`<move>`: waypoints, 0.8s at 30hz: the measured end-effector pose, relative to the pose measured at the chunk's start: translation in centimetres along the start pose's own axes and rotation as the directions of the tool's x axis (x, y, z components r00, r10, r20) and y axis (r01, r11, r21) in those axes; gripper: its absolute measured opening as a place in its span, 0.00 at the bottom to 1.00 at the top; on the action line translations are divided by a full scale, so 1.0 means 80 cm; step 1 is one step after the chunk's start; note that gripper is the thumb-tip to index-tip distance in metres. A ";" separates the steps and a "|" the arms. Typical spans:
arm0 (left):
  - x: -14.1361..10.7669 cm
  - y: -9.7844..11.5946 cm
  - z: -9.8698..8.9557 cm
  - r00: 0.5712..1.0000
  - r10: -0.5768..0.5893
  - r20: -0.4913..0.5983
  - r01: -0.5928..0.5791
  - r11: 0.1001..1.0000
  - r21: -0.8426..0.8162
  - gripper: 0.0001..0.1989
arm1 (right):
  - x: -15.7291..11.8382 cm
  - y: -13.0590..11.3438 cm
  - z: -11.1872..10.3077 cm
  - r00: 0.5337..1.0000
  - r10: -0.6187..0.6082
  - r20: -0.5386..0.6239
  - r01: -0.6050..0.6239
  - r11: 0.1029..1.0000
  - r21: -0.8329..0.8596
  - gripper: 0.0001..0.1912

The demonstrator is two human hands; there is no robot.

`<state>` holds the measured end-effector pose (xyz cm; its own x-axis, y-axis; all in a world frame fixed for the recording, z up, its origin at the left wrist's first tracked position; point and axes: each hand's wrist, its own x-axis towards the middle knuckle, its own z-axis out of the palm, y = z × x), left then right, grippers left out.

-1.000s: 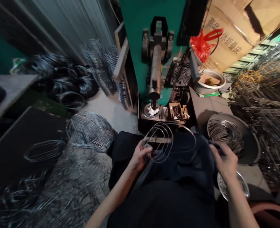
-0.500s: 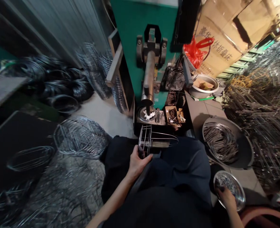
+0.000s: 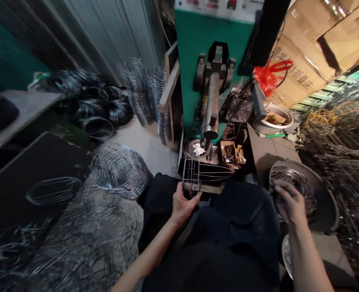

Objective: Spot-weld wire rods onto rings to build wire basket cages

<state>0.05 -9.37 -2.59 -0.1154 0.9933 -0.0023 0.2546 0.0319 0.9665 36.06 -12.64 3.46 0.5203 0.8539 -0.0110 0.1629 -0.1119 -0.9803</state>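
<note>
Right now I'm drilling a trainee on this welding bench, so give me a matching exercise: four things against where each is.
Things:
1. wire frame
2. red bag
3. right hand
4. small fan

Places:
A. over the grey basin of wire pieces
B. hanging by the cardboard box
C. held in the left hand
D. right of the green machine

Pairs: 1-C, 2-B, 3-A, 4-D

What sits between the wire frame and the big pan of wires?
In the head view, only the dark lap cloth separates the frame from the pan.
</note>
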 end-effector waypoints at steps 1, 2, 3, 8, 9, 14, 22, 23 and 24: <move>0.000 0.001 -0.001 1.000 0.008 -0.008 -0.008 1.000 0.003 0.22 | 0.008 -0.022 0.034 0.994 -0.050 0.092 0.048 0.999 0.021 0.19; 0.000 0.003 -0.002 1.000 0.017 -0.016 -0.017 1.000 0.005 0.22 | 0.014 -0.040 0.066 0.975 -0.097 0.201 0.100 0.995 -0.005 0.19; 0.000 0.004 -0.003 0.999 0.024 -0.022 -0.023 1.000 0.012 0.21 | 0.016 -0.054 0.095 0.941 -0.150 0.302 0.172 0.984 -0.046 0.17; 0.003 0.008 -0.012 0.998 0.041 -0.052 -0.038 0.998 0.058 0.21 | 0.017 -0.071 0.185 0.663 -0.361 0.656 0.614 0.763 -0.202 0.13; 0.005 0.007 -0.013 0.998 0.041 -0.056 -0.038 0.998 0.060 0.21 | 0.018 -0.067 0.193 0.630 -0.375 0.680 0.669 0.707 -0.230 0.13; 0.016 -0.001 -0.014 0.998 0.027 -0.054 -0.026 0.999 0.023 0.20 | 0.021 -0.047 0.210 0.581 -0.429 0.692 0.786 0.515 -0.341 0.16; 0.030 -0.007 -0.017 0.993 0.042 -0.107 -0.047 0.998 -0.036 0.19 | 0.021 -0.063 0.228 0.484 -0.545 0.685 0.875 0.313 -0.370 0.17; 0.031 -0.006 -0.018 0.993 0.045 -0.109 -0.050 0.998 -0.043 0.19 | 0.021 -0.066 0.230 0.474 -0.554 0.685 0.880 0.302 -0.365 0.16; 0.032 -0.005 -0.018 0.993 0.045 -0.110 -0.051 0.997 -0.050 0.19 | 0.022 -0.068 0.232 0.466 -0.565 0.680 0.885 0.301 -0.356 0.16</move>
<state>-1.74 -7.00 -2.62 -0.2090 0.9754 0.0699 0.2117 -0.0246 0.9770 20.51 -1.13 5.09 -0.4199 0.8073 0.4147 0.8079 0.5407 -0.2345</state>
